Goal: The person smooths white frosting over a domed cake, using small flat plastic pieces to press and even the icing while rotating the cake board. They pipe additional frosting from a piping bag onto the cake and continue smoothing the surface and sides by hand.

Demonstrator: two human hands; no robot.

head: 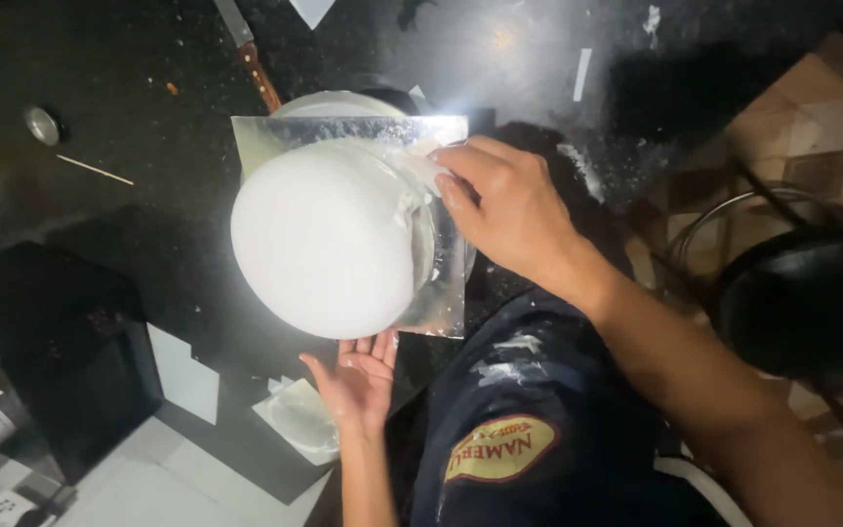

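A round cake (324,239) covered in smooth white icing sits on a square silver board (451,293) atop a white turntable (339,102) on a black counter. My right hand (504,210) presses a white scraper (420,168) against the cake's right side, fingers closed on it. My left hand (358,376) is below the near edge of the board, palm up, fingers spread, touching or just under the board's rim.
A knife with a wooden handle (251,59) lies behind the turntable. A thin wooden skewer (95,170) and a small metal cap (41,125) lie at the left. White paper pieces (300,420) sit on the near counter. A black stool (802,298) stands at right.
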